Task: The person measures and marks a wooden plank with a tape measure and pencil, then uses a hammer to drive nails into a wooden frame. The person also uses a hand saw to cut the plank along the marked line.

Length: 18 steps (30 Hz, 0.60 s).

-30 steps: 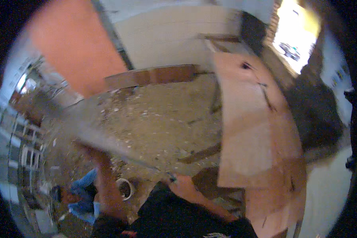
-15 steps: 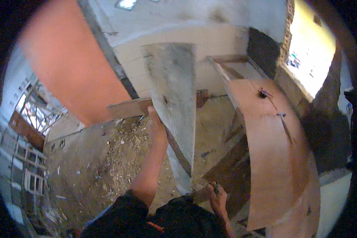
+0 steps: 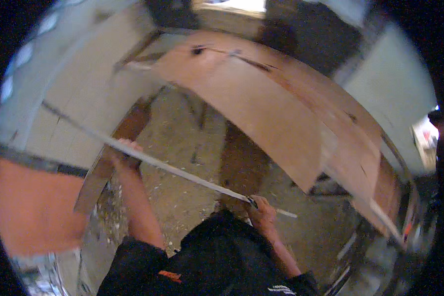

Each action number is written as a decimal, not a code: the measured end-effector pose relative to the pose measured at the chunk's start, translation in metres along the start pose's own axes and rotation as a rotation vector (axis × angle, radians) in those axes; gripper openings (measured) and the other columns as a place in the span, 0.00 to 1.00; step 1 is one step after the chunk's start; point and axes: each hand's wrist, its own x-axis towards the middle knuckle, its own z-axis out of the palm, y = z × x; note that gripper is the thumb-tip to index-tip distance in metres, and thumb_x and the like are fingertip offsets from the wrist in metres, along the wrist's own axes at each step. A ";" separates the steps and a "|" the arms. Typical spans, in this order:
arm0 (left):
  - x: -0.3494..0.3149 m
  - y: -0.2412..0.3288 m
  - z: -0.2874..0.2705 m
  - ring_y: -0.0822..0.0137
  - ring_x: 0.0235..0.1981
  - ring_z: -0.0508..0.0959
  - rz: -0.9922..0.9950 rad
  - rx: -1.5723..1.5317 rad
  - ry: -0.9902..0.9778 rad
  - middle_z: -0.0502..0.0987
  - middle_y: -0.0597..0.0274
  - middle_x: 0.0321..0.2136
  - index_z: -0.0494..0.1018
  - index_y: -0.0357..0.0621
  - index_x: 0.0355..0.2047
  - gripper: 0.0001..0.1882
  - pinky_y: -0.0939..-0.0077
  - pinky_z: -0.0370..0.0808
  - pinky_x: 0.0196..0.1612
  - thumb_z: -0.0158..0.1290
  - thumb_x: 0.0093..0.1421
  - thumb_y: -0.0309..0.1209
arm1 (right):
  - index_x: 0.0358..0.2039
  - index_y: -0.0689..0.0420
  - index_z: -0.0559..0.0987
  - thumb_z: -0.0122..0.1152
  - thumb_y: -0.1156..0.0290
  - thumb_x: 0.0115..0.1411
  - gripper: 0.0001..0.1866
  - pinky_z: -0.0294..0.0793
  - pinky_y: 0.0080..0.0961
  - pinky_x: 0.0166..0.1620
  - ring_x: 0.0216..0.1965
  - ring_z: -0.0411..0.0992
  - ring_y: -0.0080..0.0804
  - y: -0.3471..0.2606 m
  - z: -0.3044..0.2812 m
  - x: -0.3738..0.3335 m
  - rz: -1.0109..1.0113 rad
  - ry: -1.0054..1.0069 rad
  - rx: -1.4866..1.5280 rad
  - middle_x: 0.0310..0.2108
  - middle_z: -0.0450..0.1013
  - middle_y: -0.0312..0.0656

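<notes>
A long, narrow grey-white board [image 3: 182, 174] slants across in front of me, seen almost edge-on. My left hand [image 3: 127, 151] is closed around its middle, partly hidden by blur. At the board's lower right end, my right hand [image 3: 263, 212] has its fingers closed on it. A small dark slim object [image 3: 252, 201] shows at the right fingers; its kind is too small to make out. Beyond the board, a large reddish-brown plywood sheet [image 3: 261, 118] lies on a raised support.
A dark tool with a cord or strap [image 3: 197, 50] lies on the plywood's far part. An orange panel [image 3: 37, 202] stands at left, beside a pale wall [image 3: 79, 103]. Rubble and scraps litter the dirt floor [image 3: 182, 143]. More plywood [image 3: 355, 163] extends right.
My view has swung right, so the plywood now spans the top and right. The board has turned from upright with its broad face showing to slanting and edge-on; my right hand now meets its end.
</notes>
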 end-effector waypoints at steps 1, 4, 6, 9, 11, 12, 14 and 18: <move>-0.008 -0.011 0.004 0.55 0.55 0.71 -0.049 0.003 -0.016 0.71 0.58 0.55 0.65 0.45 0.61 0.39 0.60 0.67 0.58 0.42 0.64 0.65 | 0.46 0.55 0.80 0.72 0.60 0.54 0.21 0.76 0.37 0.45 0.43 0.77 0.48 0.009 -0.010 -0.011 0.055 0.031 -0.013 0.42 0.77 0.48; -0.039 -0.047 0.024 0.54 0.57 0.69 -0.189 0.016 -0.081 0.70 0.57 0.57 0.65 0.45 0.61 0.39 0.58 0.66 0.60 0.43 0.64 0.64 | 0.45 0.51 0.80 0.71 0.59 0.53 0.20 0.76 0.39 0.42 0.40 0.77 0.47 0.027 -0.037 -0.041 0.180 0.134 -0.067 0.40 0.78 0.45; -0.078 -0.071 0.042 0.54 0.58 0.69 -0.270 0.036 -0.126 0.70 0.57 0.58 0.65 0.46 0.62 0.39 0.56 0.65 0.61 0.44 0.63 0.64 | 0.44 0.50 0.80 0.72 0.59 0.52 0.20 0.76 0.40 0.41 0.39 0.77 0.47 0.042 -0.071 -0.064 0.246 0.191 -0.092 0.39 0.78 0.43; -0.137 -0.109 0.062 0.53 0.60 0.67 -0.388 0.088 -0.188 0.69 0.57 0.60 0.65 0.47 0.62 0.39 0.54 0.64 0.63 0.45 0.63 0.63 | 0.41 0.53 0.81 0.75 0.58 0.48 0.21 0.76 0.39 0.40 0.37 0.78 0.48 0.056 -0.132 -0.093 0.361 0.310 -0.063 0.35 0.79 0.46; -0.167 -0.140 0.063 0.53 0.61 0.66 -0.465 0.136 -0.234 0.68 0.56 0.61 0.65 0.47 0.62 0.39 0.52 0.63 0.64 0.46 0.62 0.63 | 0.40 0.57 0.82 0.75 0.59 0.48 0.22 0.76 0.36 0.42 0.37 0.79 0.46 0.060 -0.170 -0.106 0.431 0.256 -0.141 0.35 0.79 0.48; -0.179 -0.154 0.063 0.53 0.62 0.66 -0.495 0.169 -0.272 0.67 0.56 0.61 0.65 0.47 0.62 0.38 0.51 0.62 0.64 0.47 0.62 0.63 | 0.40 0.59 0.82 0.75 0.59 0.48 0.22 0.76 0.34 0.43 0.37 0.79 0.45 0.065 -0.187 -0.108 0.429 0.243 -0.172 0.36 0.80 0.49; -0.177 -0.180 0.061 0.52 0.62 0.66 -0.540 0.255 -0.358 0.66 0.54 0.62 0.64 0.44 0.63 0.40 0.51 0.63 0.64 0.47 0.62 0.63 | 0.40 0.60 0.81 0.74 0.59 0.50 0.21 0.76 0.35 0.43 0.37 0.78 0.46 0.072 -0.211 -0.097 0.509 0.191 -0.181 0.35 0.79 0.49; -0.132 -0.226 0.056 0.52 0.56 0.73 -0.688 0.491 -0.363 0.72 0.50 0.57 0.65 0.38 0.61 0.42 0.52 0.72 0.57 0.51 0.61 0.62 | 0.38 0.62 0.81 0.69 0.58 0.55 0.20 0.74 0.37 0.42 0.35 0.77 0.47 0.092 -0.246 -0.049 0.616 0.074 -0.159 0.33 0.78 0.50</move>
